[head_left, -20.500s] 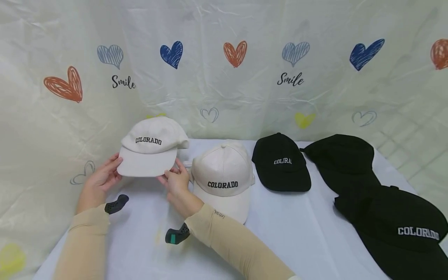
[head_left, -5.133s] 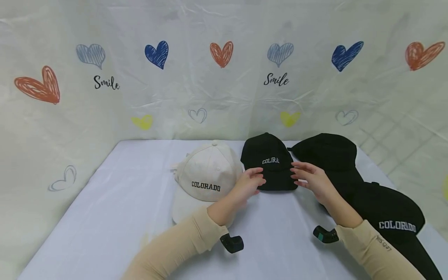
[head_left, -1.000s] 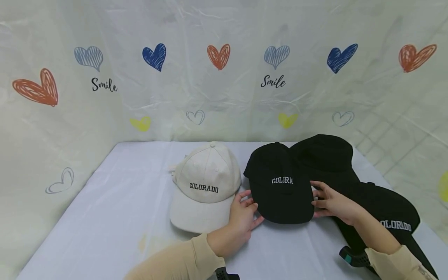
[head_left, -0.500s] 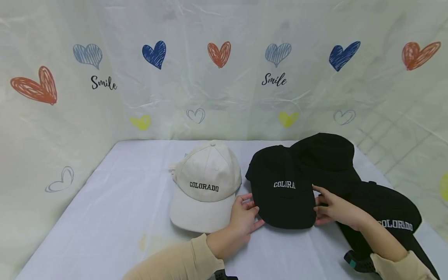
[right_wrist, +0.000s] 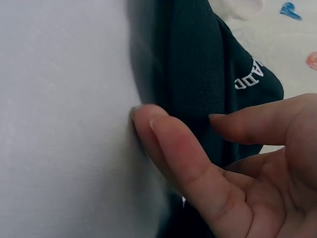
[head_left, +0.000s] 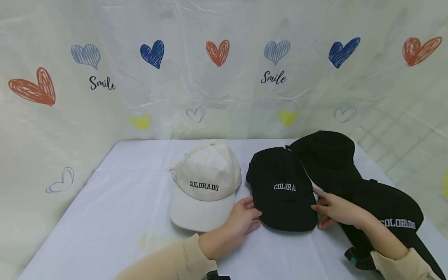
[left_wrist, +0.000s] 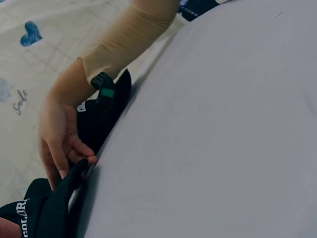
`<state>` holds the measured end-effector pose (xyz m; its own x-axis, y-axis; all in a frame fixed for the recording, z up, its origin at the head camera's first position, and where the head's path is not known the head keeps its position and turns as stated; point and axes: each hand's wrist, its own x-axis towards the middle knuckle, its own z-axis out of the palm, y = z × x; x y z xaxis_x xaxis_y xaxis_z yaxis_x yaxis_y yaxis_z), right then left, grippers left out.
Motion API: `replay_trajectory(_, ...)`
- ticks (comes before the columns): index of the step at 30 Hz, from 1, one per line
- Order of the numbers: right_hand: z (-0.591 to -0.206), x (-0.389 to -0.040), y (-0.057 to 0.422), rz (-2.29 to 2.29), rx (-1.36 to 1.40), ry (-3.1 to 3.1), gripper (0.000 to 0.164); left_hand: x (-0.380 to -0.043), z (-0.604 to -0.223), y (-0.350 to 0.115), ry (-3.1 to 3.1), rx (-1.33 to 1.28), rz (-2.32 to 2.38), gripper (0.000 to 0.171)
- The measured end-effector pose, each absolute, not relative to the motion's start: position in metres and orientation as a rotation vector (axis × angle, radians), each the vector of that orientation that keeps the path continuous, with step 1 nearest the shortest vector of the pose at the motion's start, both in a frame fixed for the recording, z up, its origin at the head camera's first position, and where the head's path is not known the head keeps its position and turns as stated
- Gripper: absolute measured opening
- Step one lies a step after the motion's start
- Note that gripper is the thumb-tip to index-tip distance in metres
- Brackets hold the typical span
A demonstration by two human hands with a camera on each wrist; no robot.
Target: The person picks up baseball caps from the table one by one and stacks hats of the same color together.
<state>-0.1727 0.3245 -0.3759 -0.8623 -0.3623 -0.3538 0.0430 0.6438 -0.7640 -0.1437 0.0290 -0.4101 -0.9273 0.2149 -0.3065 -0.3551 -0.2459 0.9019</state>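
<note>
A black cap [head_left: 285, 212] with white lettering, partly legible as "COLORA", lies on the white-covered table with its brim toward me. At the brim's left edge, my left hand [head_left: 241, 218] holds on with the thumb over the brim and fingers low beside it. My right hand [head_left: 337, 210] pinches the right edge. In the right wrist view its thumb lies against the black cloth [right_wrist: 195, 74] and two fingers are on the table side. The left wrist view shows the right hand [left_wrist: 59, 134] at the brim, while only a bit of the left hand appears in the corner.
Left of the black cap is a cream cap [head_left: 203, 210] marked "COLORADO", near my left hand. To the right, a plain-looking black cap [head_left: 325, 155] and another black "COLORADO" cap [head_left: 385, 198] overlap, with my right forearm above the latter. A heart-printed sheet [head_left: 224, 89] hangs behind.
The leftmost white cap seen 20 seconds ago is out of view. Both hands came to the black cap, which moved toward me and shifted slightly right. It now overlaps the rear black cap less.
</note>
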Motion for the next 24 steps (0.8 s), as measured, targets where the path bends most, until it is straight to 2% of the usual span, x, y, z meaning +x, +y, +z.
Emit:
replay_trajectory(5, -0.377, -0.173, 0.32, -1.023, -0.219, 2.46, 0.077, -0.143, -0.4, 0.022, 1.759, -0.069, 2.036, 0.071)
replay_trajectory(12, -0.379, -0.174, 0.315, -0.892, -0.211, 2.55, 0.072, -0.145, -0.397, 0.015, 1.842, -0.033, 1.954, 0.063)
replay_trajectory(24, -0.378, -0.174, 0.309, -0.783, -0.3, 2.637, 0.07, -0.144, -0.396, 0.005, 1.771, -0.037, 1.902, 0.067)
